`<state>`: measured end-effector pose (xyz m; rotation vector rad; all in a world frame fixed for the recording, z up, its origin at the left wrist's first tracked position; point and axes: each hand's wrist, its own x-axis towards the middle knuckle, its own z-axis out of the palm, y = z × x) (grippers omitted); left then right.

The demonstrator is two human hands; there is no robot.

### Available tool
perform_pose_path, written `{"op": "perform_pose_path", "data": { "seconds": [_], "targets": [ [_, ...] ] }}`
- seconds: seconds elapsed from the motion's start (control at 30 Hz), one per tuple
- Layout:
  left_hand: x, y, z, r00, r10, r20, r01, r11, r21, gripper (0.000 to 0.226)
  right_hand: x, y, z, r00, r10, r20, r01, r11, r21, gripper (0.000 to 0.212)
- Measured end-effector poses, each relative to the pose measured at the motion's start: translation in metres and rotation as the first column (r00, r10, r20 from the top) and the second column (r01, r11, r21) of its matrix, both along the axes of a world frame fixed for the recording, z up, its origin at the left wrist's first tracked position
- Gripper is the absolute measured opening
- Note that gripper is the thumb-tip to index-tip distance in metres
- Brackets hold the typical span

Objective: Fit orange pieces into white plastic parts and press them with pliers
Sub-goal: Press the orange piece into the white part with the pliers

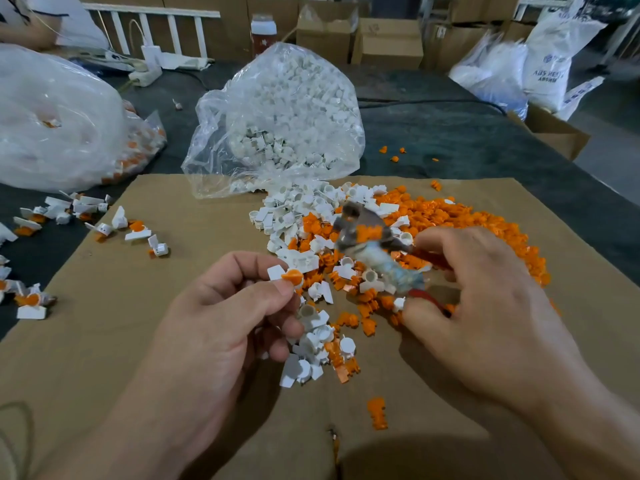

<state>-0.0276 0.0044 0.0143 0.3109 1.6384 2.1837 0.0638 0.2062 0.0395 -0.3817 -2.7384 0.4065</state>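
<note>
On the near half of the flat brown cardboard sheet there is bare room to the left of and below the hands, with only one stray orange plastic piece lying towards the front edge. The sheet's far edge lies under a clear plastic bag of white plastic parts, whose mouth spills into a mixed heap of white parts and orange pieces spreading to the right.

The left hand is raised over the heap's near edge, thumb and forefinger pinching a small white plastic part with an orange piece seated in it; the other fingers are curled. The right hand is curled round the red handles of grey-headed pliers, which point up and left above the heap. The pliers are smeared by motion blur – how their jaws stand cannot be told, nor whether the orange at the head is held or merely behind.

Fitted white-and-orange pieces lie scattered off the sheet's left edge on the dark worktop, beside a large cloudy plastic bag cut off by the frame. Behind stand brown cardboard boxes and white printed sacks.
</note>
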Motion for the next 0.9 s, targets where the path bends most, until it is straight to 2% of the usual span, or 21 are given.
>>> {"op": "perform_pose_path", "data": {
  "seconds": [0.1,0.2,0.33,0.47,0.57,0.67,0.8,0.9],
  "targets": [
    [0.0007,0.0005,0.0002,1.000,0.005,-0.014,-0.005,1.000,0.000,0.011,0.0036,-0.0009,0.0018,0.991,0.032,-0.130,-0.055,0.982,-0.179,0.038],
    [0.0017,0.0020,0.0002,1.000,0.002,-0.026,-0.002,1.000,-0.011,0.011,0.0044,0.0013,0.0028,0.994,0.062,-0.091,-0.072,0.991,-0.109,0.033],
    [0.0029,0.0034,-0.0010,0.999,0.014,-0.052,-0.015,0.999,-0.033,0.009,0.0022,0.0037,-0.0029,0.996,0.081,0.040,-0.082,0.996,0.019,0.048],
    [0.0036,0.0051,-0.0027,0.997,0.035,-0.074,-0.039,0.998,-0.056,0.010,0.0007,0.0035,-0.0041,0.995,0.053,0.085,-0.062,0.992,0.108,0.052],
    [0.0039,0.0059,-0.0035,0.997,0.037,-0.072,-0.041,0.998,-0.047,0.009,0.0002,0.0038,-0.0061,0.995,0.063,0.081,-0.068,0.996,0.059,0.056],
    [0.0039,0.0052,-0.0037,0.997,0.029,-0.072,-0.032,0.999,-0.042,0.010,0.0004,0.0037,-0.0063,0.998,0.059,0.003,-0.059,0.997,-0.041,0.056],
    [0.0020,0.0038,-0.0049,0.996,0.021,-0.083,-0.023,1.000,-0.021,0.010,0.0026,0.0015,-0.0008,0.989,0.145,0.012,-0.145,0.989,-0.017,0.046],
    [0.0009,0.0021,-0.0045,0.994,0.011,-0.109,-0.010,1.000,0.013,0.021,0.0060,-0.0031,0.0017,0.975,0.216,0.043,-0.215,0.976,-0.036,0.053]
  ]
}}
